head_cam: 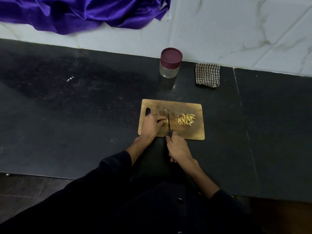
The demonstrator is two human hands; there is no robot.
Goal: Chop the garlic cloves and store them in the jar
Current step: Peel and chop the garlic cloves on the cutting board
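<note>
You find no text, label, brand, number or sign that can be read anywhere here. The jar [170, 64] at the far side of the counter shows you only a plain maroon lid and clear, unlabelled walls. The knife [169, 123] blade and the wooden cutting board [190, 132] give you no legible marking either.

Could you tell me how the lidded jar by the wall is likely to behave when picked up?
The jar looks empty and clear-walled, so probably light. Its smooth, rounded sides may be slippery. Standing upright under a wide maroon lid, it could tip if nudged high.
</note>
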